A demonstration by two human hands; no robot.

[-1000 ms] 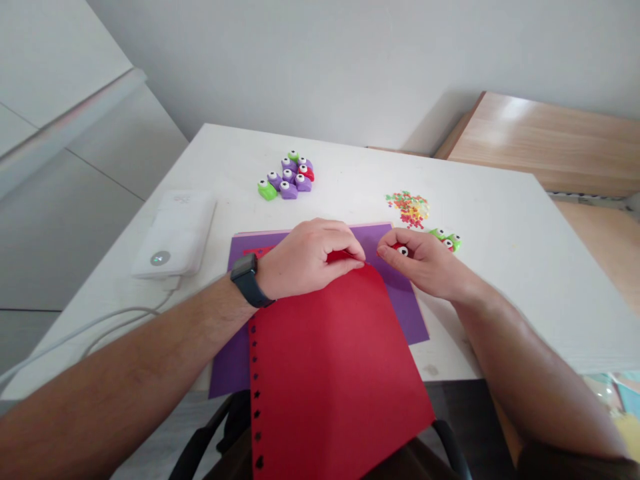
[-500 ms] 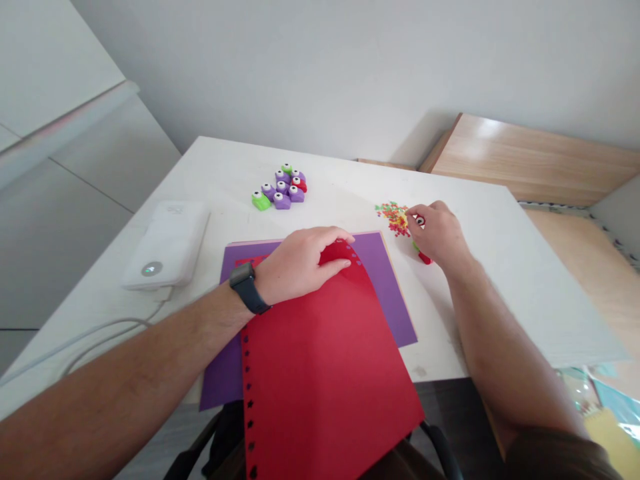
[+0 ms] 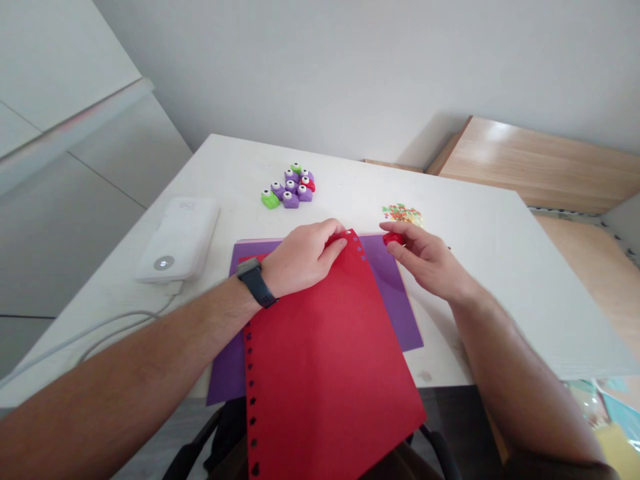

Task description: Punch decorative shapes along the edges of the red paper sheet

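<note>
My left hand, with a dark watch on the wrist, pinches the top edge of a red paper sheet. Small shapes, some of them stars, are punched along the sheet's left edge and near its top right corner. The sheet lies over purple paper and hangs past the table's front edge. To the right of that corner, my right hand holds a red craft punch between thumb and fingers. Just beyond that hand is a pile of tiny coloured paper cutouts.
Several purple, green and red craft punches stand grouped at the back of the white table. At left lies a white power bank with a cable. Wooden boards are beyond the right edge.
My right hand has moved left from beside the cutouts toward the sheet's corner and now holds the red craft punch. My left hand's thumb and fingers have closed together on the sheet's edge.
</note>
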